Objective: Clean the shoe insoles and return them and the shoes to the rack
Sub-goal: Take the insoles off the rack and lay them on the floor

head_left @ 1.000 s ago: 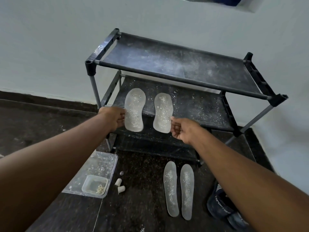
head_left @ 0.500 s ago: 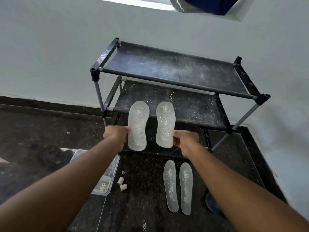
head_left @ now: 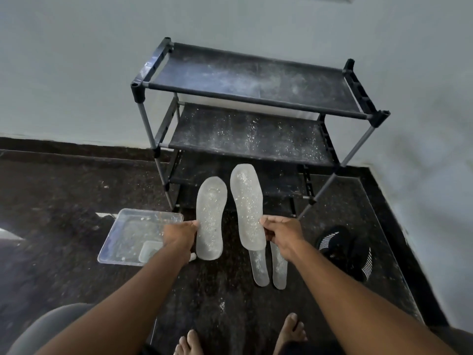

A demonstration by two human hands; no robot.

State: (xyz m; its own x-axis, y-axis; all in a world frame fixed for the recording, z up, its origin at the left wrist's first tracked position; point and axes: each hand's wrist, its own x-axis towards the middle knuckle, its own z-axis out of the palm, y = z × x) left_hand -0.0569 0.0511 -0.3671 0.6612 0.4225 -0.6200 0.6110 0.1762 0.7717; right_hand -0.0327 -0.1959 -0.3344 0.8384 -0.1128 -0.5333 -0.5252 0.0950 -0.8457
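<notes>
Two translucent speckled insoles, left insole (head_left: 211,217) pinched by left hand (head_left: 180,233), right insole (head_left: 247,206) pinched by right hand (head_left: 281,233), dusty black rack (head_left: 252,85) upper centre, clear plastic tray (head_left: 122,234) lower left, black shoes (head_left: 345,249) right.

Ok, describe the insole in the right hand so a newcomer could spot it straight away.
Start at the dark shoe rack against the wall. In front of its lower shelves two pale insoles are held up; the right hand pinches the right-hand insole. Unlike its neighbour in the left hand, it sits higher and tilts left.
</notes>
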